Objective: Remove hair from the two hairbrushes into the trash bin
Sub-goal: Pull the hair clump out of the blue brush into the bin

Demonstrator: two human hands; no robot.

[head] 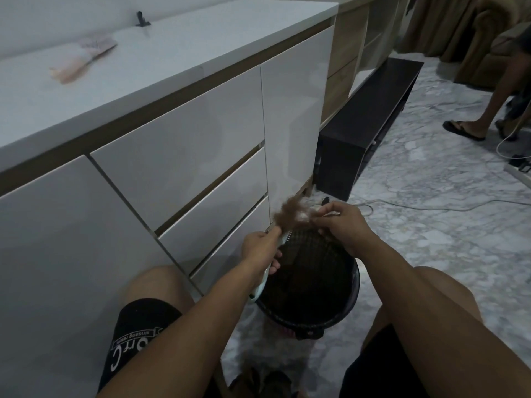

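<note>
My left hand (260, 249) grips the handle of a pale hairbrush (263, 285), held over the black mesh trash bin (349, 297) on the floor between my knees. A brown clump of hair (290, 212) rises from the brush head. My right hand (342, 222) pinches that clump at its right end, just above the bin's far rim. The brush head is mostly hidden by hair and fingers. A second, pinkish hairbrush (83, 60) lies on the white counter at the upper left, blurred.
White drawer fronts (184, 156) stand close on the left. A dark low bench (370, 122) sits behind the bin. White cables (431, 206) cross the marble floor. Another person's leg and sandal (465, 129) are at the far right.
</note>
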